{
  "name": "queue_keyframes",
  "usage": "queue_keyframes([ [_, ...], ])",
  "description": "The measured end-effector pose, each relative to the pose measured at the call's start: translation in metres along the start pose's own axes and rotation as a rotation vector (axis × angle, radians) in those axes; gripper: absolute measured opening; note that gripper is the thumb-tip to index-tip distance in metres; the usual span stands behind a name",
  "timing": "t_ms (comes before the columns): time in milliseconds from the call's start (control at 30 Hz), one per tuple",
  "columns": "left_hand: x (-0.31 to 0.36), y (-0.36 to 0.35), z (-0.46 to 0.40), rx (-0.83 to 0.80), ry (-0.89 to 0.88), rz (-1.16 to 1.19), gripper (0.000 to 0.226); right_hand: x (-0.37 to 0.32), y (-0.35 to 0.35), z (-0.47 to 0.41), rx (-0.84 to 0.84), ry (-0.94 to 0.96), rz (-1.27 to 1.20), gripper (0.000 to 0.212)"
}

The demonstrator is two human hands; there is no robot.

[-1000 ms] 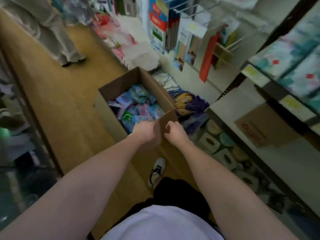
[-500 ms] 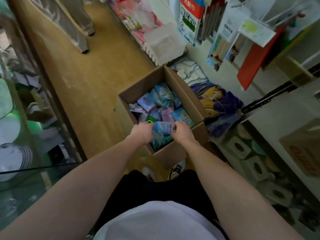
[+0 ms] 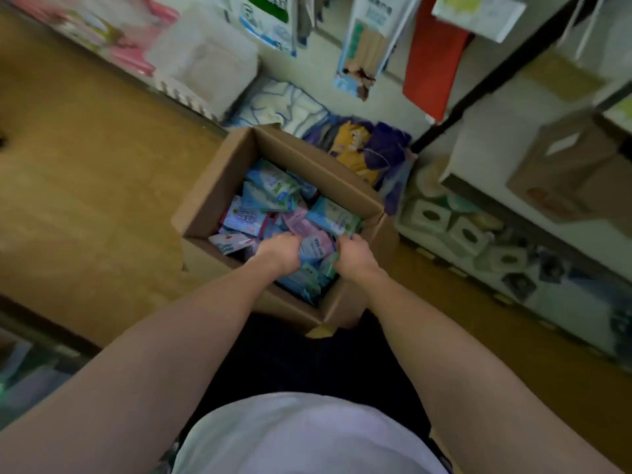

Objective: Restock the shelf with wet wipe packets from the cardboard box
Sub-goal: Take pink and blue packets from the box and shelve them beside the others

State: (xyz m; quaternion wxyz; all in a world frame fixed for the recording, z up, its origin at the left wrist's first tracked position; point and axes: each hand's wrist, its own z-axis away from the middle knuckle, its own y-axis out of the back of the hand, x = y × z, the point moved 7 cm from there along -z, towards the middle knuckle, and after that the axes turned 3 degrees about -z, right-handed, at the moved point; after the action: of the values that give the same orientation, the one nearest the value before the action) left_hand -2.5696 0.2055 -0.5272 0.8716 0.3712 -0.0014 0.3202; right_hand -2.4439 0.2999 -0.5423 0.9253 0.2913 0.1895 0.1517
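Observation:
An open cardboard box (image 3: 219, 186) stands on the wooden floor in front of me, full of blue, pink and green wet wipe packets (image 3: 273, 189). Both my hands are inside its near end. My left hand (image 3: 280, 251) and my right hand (image 3: 354, 256) have curled fingers round a light blue and pink packet (image 3: 316, 248) between them. My fingertips are hidden among the packets. The shelf (image 3: 485, 155) is white and runs along the right side.
Tissue boxes (image 3: 427, 217) line the floor-level shelf at right, with a brown carton (image 3: 567, 165) above. Folded blankets (image 3: 366, 148) lie behind the box. Hanging goods (image 3: 434, 59) and a clear plastic bin (image 3: 205, 70) are at the back. Open wooden floor (image 3: 85, 186) lies to the left.
My hands have gone from the box's near rim down into the packets and now grip one between them. The view has tilted down and closer to the box.

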Motion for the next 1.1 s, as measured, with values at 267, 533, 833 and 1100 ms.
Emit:
queue_keyframes([
  [267,-0.016,-0.009,-0.052,-0.081,-0.043,-0.086,0.031,-0.010,-0.013,-0.040,0.018,-0.048,-0.034,0.040],
  [533,-0.021,-0.050,-0.125,-0.153,-0.013,-0.111,0.043,0.006,-0.020,-0.126,0.085,-0.016,0.058,0.054],
  [833,-0.012,-0.110,-0.184,-0.177,0.144,0.008,0.065,0.021,-0.050,-0.174,0.190,-0.026,0.321,0.063],
  [1100,-0.011,-0.110,-0.171,-0.234,0.176,-0.010,0.046,0.025,-0.045,-0.170,-0.077,-0.083,0.164,0.061],
])
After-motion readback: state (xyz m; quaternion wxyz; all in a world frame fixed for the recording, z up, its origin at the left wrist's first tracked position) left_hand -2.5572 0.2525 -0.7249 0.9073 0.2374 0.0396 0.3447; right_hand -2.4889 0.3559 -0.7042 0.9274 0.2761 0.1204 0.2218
